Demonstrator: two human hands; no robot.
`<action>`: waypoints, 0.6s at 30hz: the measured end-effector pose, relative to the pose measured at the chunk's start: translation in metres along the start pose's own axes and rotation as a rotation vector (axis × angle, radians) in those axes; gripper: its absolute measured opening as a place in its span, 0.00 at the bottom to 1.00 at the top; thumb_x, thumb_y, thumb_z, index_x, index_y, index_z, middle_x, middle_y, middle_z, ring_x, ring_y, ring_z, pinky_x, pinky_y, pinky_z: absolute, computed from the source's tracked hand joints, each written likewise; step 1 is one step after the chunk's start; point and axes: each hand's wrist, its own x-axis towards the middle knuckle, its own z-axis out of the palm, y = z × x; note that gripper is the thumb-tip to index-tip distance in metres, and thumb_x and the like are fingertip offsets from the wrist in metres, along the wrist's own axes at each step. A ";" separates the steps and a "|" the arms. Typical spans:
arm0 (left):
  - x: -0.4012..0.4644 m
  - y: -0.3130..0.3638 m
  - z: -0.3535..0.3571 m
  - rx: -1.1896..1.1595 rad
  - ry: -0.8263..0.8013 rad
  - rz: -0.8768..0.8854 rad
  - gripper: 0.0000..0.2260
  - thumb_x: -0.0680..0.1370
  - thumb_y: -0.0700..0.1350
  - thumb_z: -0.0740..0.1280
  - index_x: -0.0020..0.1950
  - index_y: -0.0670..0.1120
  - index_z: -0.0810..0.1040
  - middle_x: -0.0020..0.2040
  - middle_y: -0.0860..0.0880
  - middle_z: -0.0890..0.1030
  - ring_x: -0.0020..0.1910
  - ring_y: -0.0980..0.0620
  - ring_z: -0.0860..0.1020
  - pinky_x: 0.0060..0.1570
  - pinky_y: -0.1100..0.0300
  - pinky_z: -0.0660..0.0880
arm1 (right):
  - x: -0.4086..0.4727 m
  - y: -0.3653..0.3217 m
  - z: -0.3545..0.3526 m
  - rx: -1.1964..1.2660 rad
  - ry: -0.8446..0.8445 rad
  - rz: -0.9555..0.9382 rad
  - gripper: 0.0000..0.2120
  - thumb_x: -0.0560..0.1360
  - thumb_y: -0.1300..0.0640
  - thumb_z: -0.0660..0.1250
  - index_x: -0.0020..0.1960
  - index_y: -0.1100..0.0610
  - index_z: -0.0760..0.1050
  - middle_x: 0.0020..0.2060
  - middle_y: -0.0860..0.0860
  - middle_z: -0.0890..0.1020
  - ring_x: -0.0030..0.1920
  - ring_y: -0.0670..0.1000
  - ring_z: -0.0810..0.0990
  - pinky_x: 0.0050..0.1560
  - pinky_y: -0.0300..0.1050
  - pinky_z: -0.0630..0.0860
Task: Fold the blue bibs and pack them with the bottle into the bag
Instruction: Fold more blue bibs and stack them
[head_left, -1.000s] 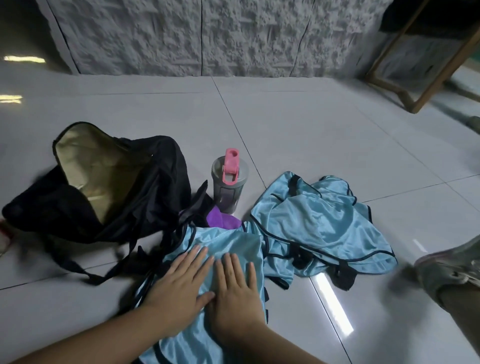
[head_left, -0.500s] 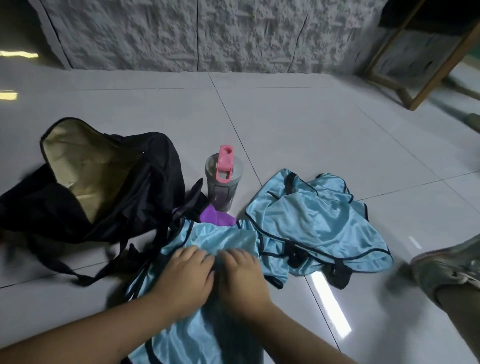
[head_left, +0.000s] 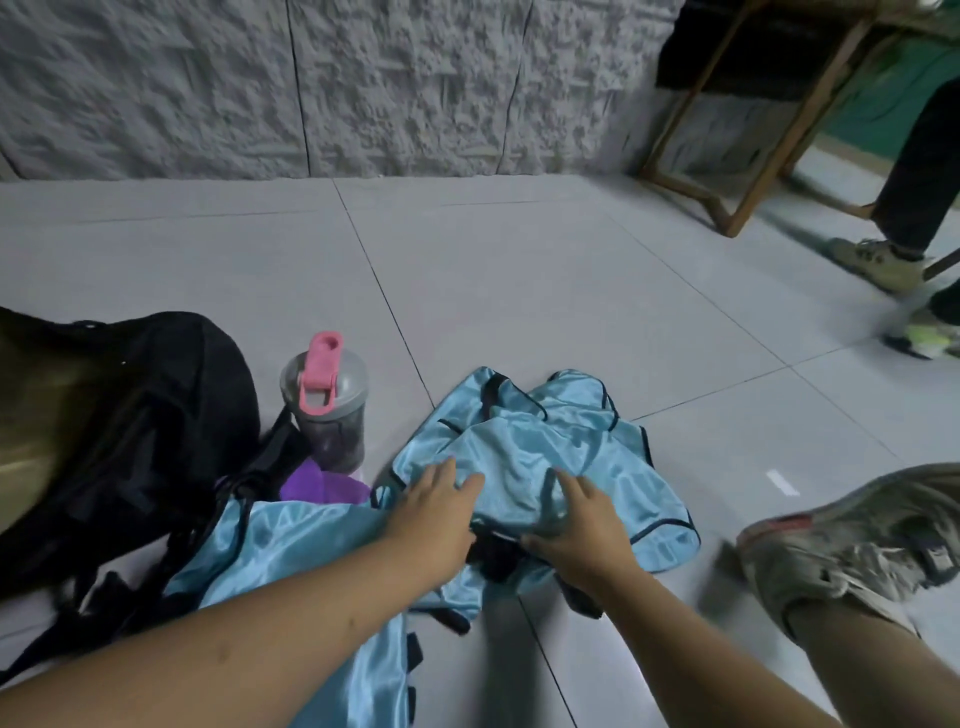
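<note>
1. Head view, looking down at a tiled floor (head_left: 519, 270): crumpled blue bib (head_left: 550, 457) right of centre, second blue bib (head_left: 291, 551) spread flatter nearer the body, part of it under the left forearm.
2. Left hand (head_left: 431, 514) laid on the near left edge of the crumpled bib, fingers fairly straight and spread, pressing rather than gripping; probably there to pin the slippery cloth.
3. Right hand (head_left: 576, 519) on the same bib's near edge, fingers spread and a little bent, thumb reaching across toward the black trim; whether any cloth is pinched, cannot tell.
4. Both forearms reaching forward from the lower edge, wrists close together, hands side by side with a dark strap between them.
5. Bottle (head_left: 327, 410) with pink cap standing upright just left of the crumpled bib, beside the black bag (head_left: 156, 426); likely parked there for packing last.
6. Bag slumped on its side at far left, tan lining showing, mouth open, straps trailing over the flatter bib.
7. Purple piece (head_left: 322, 486) lying at the bottle's foot.
8. Own shoe (head_left: 852, 545) at right; another person's legs far right.
9. Judged stage: folding barely begun, nothing packed.
</note>
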 end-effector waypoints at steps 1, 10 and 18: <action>0.006 0.000 0.001 0.031 -0.057 -0.044 0.32 0.79 0.48 0.70 0.79 0.52 0.59 0.79 0.43 0.60 0.76 0.39 0.61 0.72 0.45 0.64 | 0.002 0.004 0.005 -0.072 -0.037 -0.023 0.43 0.65 0.36 0.74 0.76 0.43 0.64 0.64 0.48 0.72 0.65 0.55 0.72 0.63 0.54 0.74; 0.017 -0.018 -0.010 -0.021 0.018 0.148 0.09 0.74 0.49 0.65 0.50 0.54 0.82 0.49 0.55 0.77 0.58 0.50 0.72 0.65 0.51 0.66 | 0.000 -0.017 -0.004 0.234 0.045 -0.170 0.12 0.65 0.52 0.63 0.31 0.56 0.62 0.25 0.48 0.68 0.29 0.51 0.68 0.31 0.48 0.65; -0.009 -0.029 -0.032 0.046 -0.397 0.314 0.10 0.73 0.48 0.73 0.54 0.50 0.85 0.54 0.52 0.83 0.55 0.52 0.77 0.59 0.62 0.67 | -0.014 -0.022 -0.028 0.271 -0.950 0.019 0.13 0.67 0.57 0.73 0.49 0.62 0.84 0.45 0.63 0.85 0.39 0.57 0.82 0.39 0.45 0.82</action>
